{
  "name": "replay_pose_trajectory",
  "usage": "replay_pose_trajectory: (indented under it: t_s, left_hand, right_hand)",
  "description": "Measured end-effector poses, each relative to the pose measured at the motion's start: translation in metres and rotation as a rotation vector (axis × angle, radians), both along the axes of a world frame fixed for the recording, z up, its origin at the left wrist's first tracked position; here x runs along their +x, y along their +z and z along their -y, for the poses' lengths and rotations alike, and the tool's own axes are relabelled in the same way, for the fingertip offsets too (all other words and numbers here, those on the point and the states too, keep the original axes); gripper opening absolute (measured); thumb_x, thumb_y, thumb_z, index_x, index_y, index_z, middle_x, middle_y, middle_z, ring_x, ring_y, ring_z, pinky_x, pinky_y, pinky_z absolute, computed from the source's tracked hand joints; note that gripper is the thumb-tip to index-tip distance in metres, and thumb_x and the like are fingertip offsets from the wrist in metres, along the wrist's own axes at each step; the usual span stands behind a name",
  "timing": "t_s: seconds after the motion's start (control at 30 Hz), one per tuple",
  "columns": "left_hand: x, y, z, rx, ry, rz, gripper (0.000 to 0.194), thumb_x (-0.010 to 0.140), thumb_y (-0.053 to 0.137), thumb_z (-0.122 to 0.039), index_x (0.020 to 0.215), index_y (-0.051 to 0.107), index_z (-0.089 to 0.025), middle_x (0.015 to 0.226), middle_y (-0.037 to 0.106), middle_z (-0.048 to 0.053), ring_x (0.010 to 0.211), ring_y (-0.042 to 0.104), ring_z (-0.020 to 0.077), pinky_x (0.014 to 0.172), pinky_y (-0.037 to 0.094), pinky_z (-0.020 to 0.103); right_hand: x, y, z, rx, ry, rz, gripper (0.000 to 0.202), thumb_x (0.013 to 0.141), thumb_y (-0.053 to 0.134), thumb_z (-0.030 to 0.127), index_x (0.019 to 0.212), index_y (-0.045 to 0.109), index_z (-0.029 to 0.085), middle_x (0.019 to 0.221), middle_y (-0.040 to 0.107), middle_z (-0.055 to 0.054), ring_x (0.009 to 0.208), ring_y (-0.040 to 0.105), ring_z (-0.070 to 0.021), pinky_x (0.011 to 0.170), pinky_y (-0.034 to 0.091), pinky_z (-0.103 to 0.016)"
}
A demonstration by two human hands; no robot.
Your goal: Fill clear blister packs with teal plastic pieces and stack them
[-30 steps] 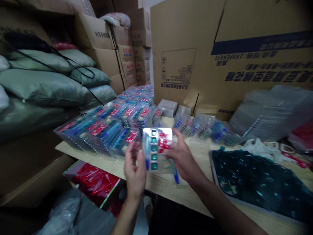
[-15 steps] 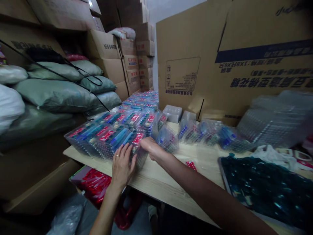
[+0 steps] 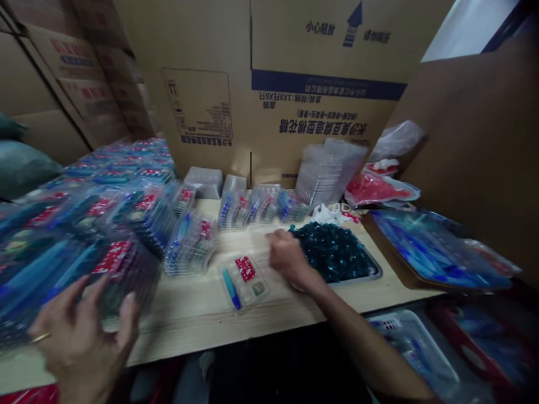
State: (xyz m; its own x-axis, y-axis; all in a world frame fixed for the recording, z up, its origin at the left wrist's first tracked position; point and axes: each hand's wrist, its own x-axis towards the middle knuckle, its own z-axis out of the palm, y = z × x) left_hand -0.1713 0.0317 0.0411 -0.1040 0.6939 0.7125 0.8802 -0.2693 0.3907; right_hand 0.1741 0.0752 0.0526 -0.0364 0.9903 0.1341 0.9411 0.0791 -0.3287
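My left hand point(image 3: 90, 325), with a ring on one finger, has its fingers spread beside a stack of filled clear plastic trays point(image 3: 130, 269). Whether the fingertips touch the stack I cannot tell. My right hand point(image 3: 290, 258) is over the table at the left edge of a shallow tray point(image 3: 374, 272) heaped with dark teal shiny packets point(image 3: 332, 249). Its fingers look bent but are smeared by motion. Between my hands lies a single clear plastic tray point(image 3: 252, 300) holding a red-and-white packet point(image 3: 245, 269), a blue pen-shaped item point(image 3: 231, 289) and a small greenish piece point(image 3: 258, 288).
Leaning stacks of partly filled trays point(image 3: 191, 247) stand along the back. Behind them rises a large cardboard panel point(image 3: 202, 106), with nested clear trays point(image 3: 320, 174) before it. To the right are a red-filled bag point(image 3: 379, 188) and a carton of blue items point(image 3: 438, 247).
The view has swung right. My right hand has left the tray stack at the left and moved right to the teal packets. My left hand stays by the stack, fingers more spread.
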Motion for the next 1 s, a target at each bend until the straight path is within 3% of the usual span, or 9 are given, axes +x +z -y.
replay_pose_trajectory:
  t_s: [0.07,0.13,0.2,0.27,0.4,0.53,0.7,0.83,1.0]
  left_hand:
    - [0.041,-0.008,0.005,0.104,-0.216,-0.11,0.043,0.085,0.061,-0.033,0.128,0.056,-0.032,0.128,0.061,0.004,0.116,0.057,0.0324,0.102,0.042,0.057]
    - [0.089,-0.019,0.002,-0.053,-0.446,-0.233,0.029,0.089,0.056,-0.026,0.118,0.061,-0.023,0.113,0.067,0.008,0.108,0.062,0.0271,0.094,0.048,0.045]
    - [0.137,-0.031,-0.01,-0.182,-0.532,-0.292,0.022,0.093,0.05,-0.027,0.108,0.066,-0.022,0.112,0.068,0.009,0.108,0.062,0.0257,0.092,0.048,0.042]
    - [0.18,-0.038,-0.032,-0.348,-0.491,-0.263,0.027,0.096,0.044,-0.029,0.107,0.066,-0.019,0.11,0.069,0.012,0.105,0.063,0.0266,0.091,0.048,0.041]
    - [0.236,-0.041,-0.09,-0.68,-0.148,0.065,0.055,0.088,0.057,-0.037,0.134,0.049,-0.007,0.118,0.064,0.024,0.113,0.06,0.0365,0.094,0.044,0.045]
    - [0.248,-0.042,-0.133,-0.833,-0.065,0.323,0.06,0.075,0.066,-0.017,0.131,0.049,-0.005,0.102,0.07,0.024,0.109,0.063,0.0382,0.092,0.043,0.045]
    - [0.237,-0.04,-0.148,-0.812,-0.099,0.623,0.042,0.071,0.063,-0.01,0.113,0.059,-0.011,0.082,0.071,0.011,0.093,0.069,0.0289,0.079,0.05,0.033]
    - [0.227,-0.027,-0.135,-0.79,-0.221,0.914,0.031,0.074,0.06,-0.011,0.105,0.06,-0.012,0.068,0.063,0.0,0.064,0.068,0.0168,0.064,0.053,0.026]
    - [0.203,-0.008,-0.091,-0.81,-0.452,1.301,0.034,0.067,0.072,-0.011,0.099,0.062,-0.013,0.068,0.061,-0.002,0.061,0.067,0.0129,0.064,0.058,0.025]
  right_hand:
    - [0.055,-0.018,0.0,0.011,-0.27,0.222,0.042,0.085,0.05,0.017,0.126,0.06,0.011,0.121,0.055,-0.022,0.11,0.051,-0.0344,0.088,0.042,-0.047]
    - [0.094,-0.033,0.0,-0.073,-0.347,0.342,0.046,0.084,0.055,0.022,0.129,0.056,0.013,0.124,0.051,-0.022,0.11,0.05,-0.0361,0.086,0.041,-0.047]
    - [0.116,-0.043,0.0,-0.139,-0.334,0.393,0.041,0.082,0.057,0.021,0.122,0.059,0.014,0.122,0.051,-0.02,0.109,0.05,-0.0349,0.083,0.041,-0.043]
    - [0.124,-0.049,0.0,-0.135,-0.3,0.407,0.034,0.08,0.058,0.018,0.114,0.061,0.013,0.119,0.052,-0.019,0.108,0.051,-0.0328,0.081,0.04,-0.039]
    - [0.125,-0.053,0.0,-0.066,-0.265,0.359,0.029,0.079,0.056,0.011,0.108,0.06,0.012,0.11,0.057,-0.017,0.103,0.053,-0.0291,0.081,0.038,-0.036]
    - [0.135,-0.059,0.006,0.058,-0.298,0.127,0.019,0.087,0.049,0.016,0.103,0.058,0.018,0.101,0.064,-0.011,0.096,0.057,-0.0266,0.078,0.037,-0.034]
    - [0.153,-0.074,0.007,0.229,-0.34,-0.105,0.022,0.087,0.045,0.016,0.106,0.056,0.016,0.089,0.067,-0.008,0.08,0.062,-0.0218,0.072,0.04,-0.03]
    - [0.157,-0.08,0.001,0.266,-0.314,-0.209,0.027,0.089,0.042,0.019,0.106,0.062,0.015,0.094,0.07,-0.011,0.084,0.065,-0.0221,0.076,0.045,-0.031]
    - [0.155,-0.075,0.001,0.223,-0.256,-0.37,0.038,0.085,0.043,0.02,0.116,0.064,0.016,0.101,0.07,-0.011,0.088,0.065,-0.0218,0.081,0.048,-0.033]
